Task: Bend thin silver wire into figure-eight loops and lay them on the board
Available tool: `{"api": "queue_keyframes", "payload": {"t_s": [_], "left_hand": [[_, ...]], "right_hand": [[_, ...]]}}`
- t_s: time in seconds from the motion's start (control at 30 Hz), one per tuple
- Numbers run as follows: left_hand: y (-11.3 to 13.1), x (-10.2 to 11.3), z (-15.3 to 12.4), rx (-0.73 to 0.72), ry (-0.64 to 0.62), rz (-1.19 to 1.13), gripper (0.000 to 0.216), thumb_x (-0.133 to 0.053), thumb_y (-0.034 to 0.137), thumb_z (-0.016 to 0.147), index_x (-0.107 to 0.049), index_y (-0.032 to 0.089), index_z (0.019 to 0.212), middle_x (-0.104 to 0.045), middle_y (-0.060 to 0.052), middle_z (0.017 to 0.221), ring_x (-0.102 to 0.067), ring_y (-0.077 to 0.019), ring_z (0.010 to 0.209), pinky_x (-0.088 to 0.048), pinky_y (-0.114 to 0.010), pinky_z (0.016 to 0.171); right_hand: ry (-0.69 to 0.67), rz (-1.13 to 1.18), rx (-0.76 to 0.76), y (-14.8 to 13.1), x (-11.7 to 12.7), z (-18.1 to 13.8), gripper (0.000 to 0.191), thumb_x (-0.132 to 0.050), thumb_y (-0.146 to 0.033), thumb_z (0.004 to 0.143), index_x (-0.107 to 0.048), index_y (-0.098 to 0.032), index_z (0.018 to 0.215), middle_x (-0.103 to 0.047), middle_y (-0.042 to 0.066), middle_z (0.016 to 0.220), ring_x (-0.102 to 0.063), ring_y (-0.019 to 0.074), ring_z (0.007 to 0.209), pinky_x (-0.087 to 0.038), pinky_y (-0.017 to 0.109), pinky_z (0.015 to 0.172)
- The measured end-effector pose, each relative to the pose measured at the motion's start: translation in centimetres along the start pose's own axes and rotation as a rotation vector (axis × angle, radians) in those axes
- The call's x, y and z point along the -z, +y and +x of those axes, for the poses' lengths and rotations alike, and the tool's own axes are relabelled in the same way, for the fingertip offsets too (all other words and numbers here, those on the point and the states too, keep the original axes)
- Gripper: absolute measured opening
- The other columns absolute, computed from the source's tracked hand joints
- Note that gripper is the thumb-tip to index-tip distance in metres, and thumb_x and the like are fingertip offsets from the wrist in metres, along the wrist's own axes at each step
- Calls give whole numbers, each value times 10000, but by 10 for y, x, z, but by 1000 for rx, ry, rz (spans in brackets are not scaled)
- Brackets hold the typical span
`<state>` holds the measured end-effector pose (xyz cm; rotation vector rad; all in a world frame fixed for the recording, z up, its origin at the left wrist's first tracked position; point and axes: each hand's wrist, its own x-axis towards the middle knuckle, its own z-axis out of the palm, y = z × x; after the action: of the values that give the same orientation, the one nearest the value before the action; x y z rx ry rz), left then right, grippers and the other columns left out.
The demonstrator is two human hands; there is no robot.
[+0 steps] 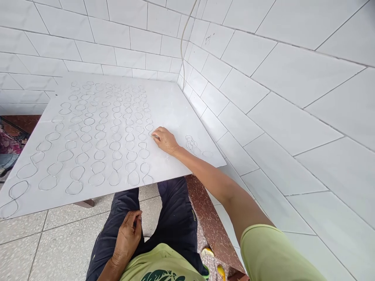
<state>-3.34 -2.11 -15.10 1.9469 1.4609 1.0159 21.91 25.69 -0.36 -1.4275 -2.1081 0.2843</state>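
Observation:
My right hand (164,139) reaches over the white board (175,113), its thumb and fingers pinched together at the lower end of the rightmost column of wire figure-eights. A pale bit shows at the fingertips, too small to name. Just above them lies a thin wire figure-eight (149,127). Similar twisted wire loops (116,155) cover the board to the left in rows and columns. To the right of my wrist is a tangled bunch of wire loops (191,143). My left hand (129,233) rests over my lap with fingers curled in; nothing shows in it.
White tiled walls (278,97) meet in a corner behind and right of the board. A thin cable (182,50) hangs there. Below are a reddish-brown ledge (211,222) and a speckled floor (67,242). Patterned cloth (10,140) lies at the far left.

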Motion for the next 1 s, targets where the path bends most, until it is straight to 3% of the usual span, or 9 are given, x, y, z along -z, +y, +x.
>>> {"api": "queue_keyframes", "payload": {"t_s": [0.13,0.3,0.4,0.47,0.57,0.7,0.87,1.0], "left_hand": [[-5,-4,-4,51,-37,-19,207,-521,266,988,-715,202,1025,-779,-91,983,-762,-233,901,-622,-343,816],[-14,-5,1,139,-39,-40,220,-541,312,943,-732,208,980,-791,-89,962,-764,-240,866,-620,-349,802],[-20,-9,7,193,-69,-43,228,-559,336,899,-744,212,950,-803,-82,950,-760,-238,809,-616,-341,757],[-23,-13,10,228,-107,-45,244,-565,361,885,-749,214,945,-810,-77,950,-759,-237,777,-612,-343,738],[-27,-16,11,285,-159,-52,283,-558,404,889,-753,213,962,-816,-78,980,-770,-244,790,-605,-346,727],[-34,-19,12,347,-199,-19,307,-555,428,872,-755,212,961,-816,-74,947,-779,-256,816,-596,-344,734],[-38,-20,15,353,-224,2,305,-555,443,863,-754,229,952,-814,-55,886,-782,-264,825,-591,-347,741],[-36,-20,17,363,-251,10,312,-548,447,858,-746,226,954,-810,-58,884,-781,-266,816,-595,-348,730]], "right_hand": [[25,107,14,5,17,-5,182,-563,-187,1005,-693,-198,1133,-661,79,1239,-645,163,919,-501,296,790],[178,77,-82,31,85,-20,197,-530,-136,978,-705,-193,1048,-689,84,1146,-648,180,938,-509,309,839],[241,114,-332,57,134,-37,163,-555,-131,958,-709,-183,972,-719,80,1045,-665,180,900,-515,298,757],[148,160,-550,71,160,-51,107,-607,-138,931,-699,-168,885,-728,85,945,-663,166,777,-482,271,615],[42,154,-670,83,185,-72,104,-695,-121,868,-689,-158,771,-723,86,820,-617,140,634,-426,254,514],[-49,95,-699,86,196,-95,143,-744,-81,810,-697,-172,711,-709,72,750,-593,144,607,-415,267,510],[-158,17,-746,88,192,-115,294,-821,6,666,-627,-199,582,-622,18,599,-549,150,585,-387,275,528],[-175,16,-774,90,186,-126,334,-803,23,674,-587,-214,580,-591,-1,552,-545,149,562,-406,277,527]]}}
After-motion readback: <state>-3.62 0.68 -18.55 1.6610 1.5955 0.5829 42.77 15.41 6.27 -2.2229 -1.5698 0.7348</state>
